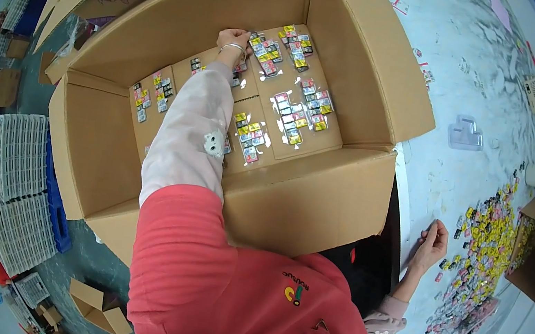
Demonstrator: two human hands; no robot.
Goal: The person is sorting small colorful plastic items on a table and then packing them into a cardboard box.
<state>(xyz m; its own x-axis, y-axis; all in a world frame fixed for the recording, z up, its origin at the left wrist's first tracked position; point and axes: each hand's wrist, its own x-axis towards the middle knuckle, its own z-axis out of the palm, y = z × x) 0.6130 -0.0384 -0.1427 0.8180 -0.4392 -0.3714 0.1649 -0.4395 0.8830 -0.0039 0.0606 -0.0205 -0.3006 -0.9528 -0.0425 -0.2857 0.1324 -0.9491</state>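
Packs (264, 54) of clear, glossy plastic lie flat inside the carton (304, 201), apparently to keep the layer even; its stiff brown flaps (381, 66) fold outward, likely to free the opening. Left hand (233, 39) bends beside one pack; whether it grips or has let go, I cannot tell. Right hand (434, 244) is loosely curled over the marbled table (433, 183), near small, shiny, mostly yellow pieces (492, 230); any pinched item is indiscernible.

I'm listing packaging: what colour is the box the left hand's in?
The box is brown, in the head view.
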